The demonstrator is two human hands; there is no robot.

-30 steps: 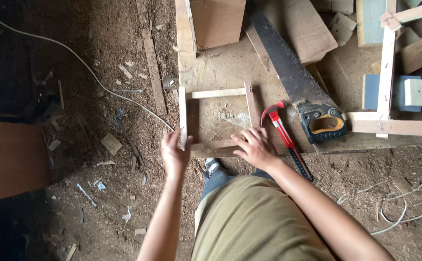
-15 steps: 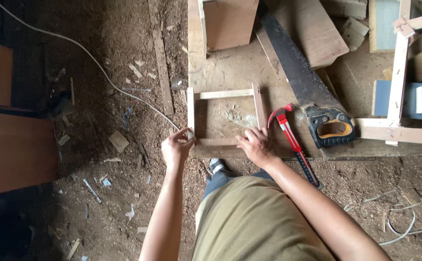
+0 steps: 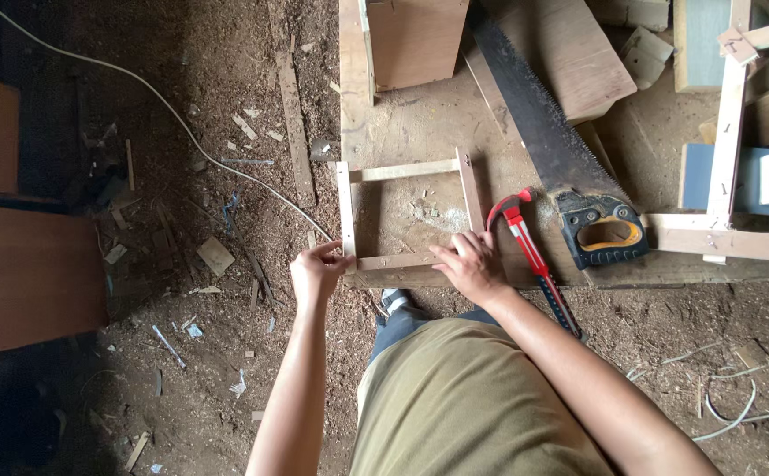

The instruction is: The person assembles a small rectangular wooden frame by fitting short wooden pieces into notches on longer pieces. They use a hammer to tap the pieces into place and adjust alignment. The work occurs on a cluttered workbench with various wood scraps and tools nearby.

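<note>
A: State the position of the wooden frame [image 3: 406, 214].

B: The frame lies flat on the work board [image 3: 419, 115], at 12 o'clock from the person's torso. It is a square of four thin slats, with its near slat along the board's front edge.

A: Left hand?

B: The left hand [image 3: 316, 271] is at the frame's 7 o'clock corner. Thumb and fingers pinch the corner where the left slat meets the near slat. The hold is closed on the wood.

A: Right hand?

B: The right hand [image 3: 466, 262] rests at the frame's 5 o'clock corner, fingers spread over the near slat and the foot of the right slat. It appears to press down on the wood; whether the fingers wrap under the slat cannot be told from this angle.

A: Adjacent items?

B: A red-handled tool [image 3: 530, 251] lies just beside the right hand, at 3 o'clock of the frame. A hand saw [image 3: 547, 145] with a black and orange handle lies beyond it, at 2 o'clock. A white cable [image 3: 173, 110] crosses the sawdust floor at 10 o'clock.
</note>
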